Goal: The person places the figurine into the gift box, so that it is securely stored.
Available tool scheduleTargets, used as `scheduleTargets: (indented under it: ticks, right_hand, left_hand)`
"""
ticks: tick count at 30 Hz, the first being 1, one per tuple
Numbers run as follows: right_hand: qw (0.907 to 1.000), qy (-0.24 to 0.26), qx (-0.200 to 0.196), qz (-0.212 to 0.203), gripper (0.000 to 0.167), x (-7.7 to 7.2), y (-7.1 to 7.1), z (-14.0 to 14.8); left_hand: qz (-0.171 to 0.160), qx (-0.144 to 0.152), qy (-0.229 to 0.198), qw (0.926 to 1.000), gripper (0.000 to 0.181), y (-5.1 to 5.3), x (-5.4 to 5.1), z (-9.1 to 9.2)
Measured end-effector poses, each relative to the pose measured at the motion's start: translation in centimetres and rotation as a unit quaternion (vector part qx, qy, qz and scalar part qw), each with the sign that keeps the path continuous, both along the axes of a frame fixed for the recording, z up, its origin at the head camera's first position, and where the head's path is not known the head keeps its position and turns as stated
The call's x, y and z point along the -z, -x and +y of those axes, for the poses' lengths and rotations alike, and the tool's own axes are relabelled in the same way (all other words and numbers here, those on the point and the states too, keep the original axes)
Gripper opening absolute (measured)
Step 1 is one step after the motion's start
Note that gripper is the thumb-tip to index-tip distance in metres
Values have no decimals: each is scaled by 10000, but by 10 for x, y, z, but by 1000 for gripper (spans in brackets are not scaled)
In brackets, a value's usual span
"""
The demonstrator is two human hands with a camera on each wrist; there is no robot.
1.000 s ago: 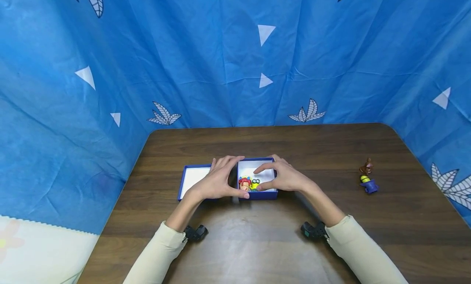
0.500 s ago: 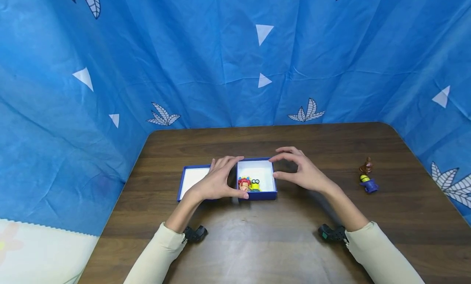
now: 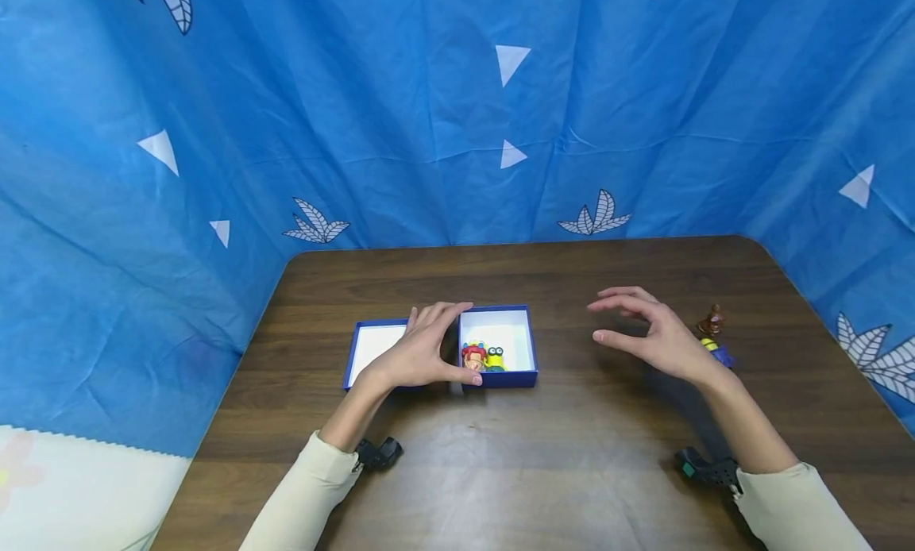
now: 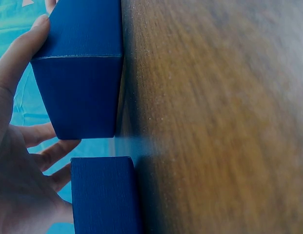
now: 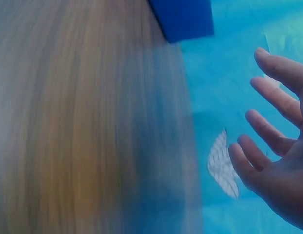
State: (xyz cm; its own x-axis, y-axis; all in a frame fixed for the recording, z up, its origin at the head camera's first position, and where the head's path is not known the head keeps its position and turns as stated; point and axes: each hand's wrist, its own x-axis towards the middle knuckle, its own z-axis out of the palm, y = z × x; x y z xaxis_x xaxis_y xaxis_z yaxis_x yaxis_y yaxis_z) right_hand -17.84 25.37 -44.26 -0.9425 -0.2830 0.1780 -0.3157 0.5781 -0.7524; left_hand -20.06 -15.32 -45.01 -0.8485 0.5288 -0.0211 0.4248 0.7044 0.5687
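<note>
A blue box (image 3: 498,379) with a white inside stands at the middle of the table. In its near left corner are a red-haired toy figure (image 3: 474,356) and a yellow toy figure with big eyes (image 3: 495,359). My left hand (image 3: 418,352) holds the box across its left end, thumb at the near wall and forefinger at the far corner. The left wrist view shows the thumb (image 4: 27,48) against the box's blue side. My right hand (image 3: 658,337) is in the air right of the box, fingers spread, holding nothing.
The white-lined blue lid (image 3: 372,348) lies left of the box, partly under my left hand. At the right are a brown figurine (image 3: 712,321) and a yellow-and-blue toy figure (image 3: 722,355), partly hidden by my right hand. A blue curtain (image 3: 457,114) rises behind the table.
My right hand has come out of the box and moved right, toward the two toys there. My left hand and the box have stayed in place.
</note>
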Motion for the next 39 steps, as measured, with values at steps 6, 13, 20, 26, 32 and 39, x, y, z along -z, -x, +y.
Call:
scheduleTargets:
  ticks: [6,13,20,26,32,39]
  right_hand:
    - [9996,36,166,228,38,4,-16,24]
    - [9983,-61,451,363,39,9,-36,49]
    - [9960,-249,799,322,41,9,-49,77]
    - [9944,-187,1006,262,43,10,-56,104]
    - [9919,-428,1148,331,44,12,-60,122]
    - [9891,-886,1176,96,56,20,-60,135]
  left_hand:
    - [1,5,-10,10000,120,-2,0,-2]
    - [-47,-27,-8,10000,121,-1,0,-2]
    - [-50,-34,23,10000,122,-1,2,-3]
    - [-20,10,2,10000,120,-1,0,-1]
    - [-31,25,24,10000,122,-1,-2,0]
    - [-33,12,41,10000,122,0,-2,1]
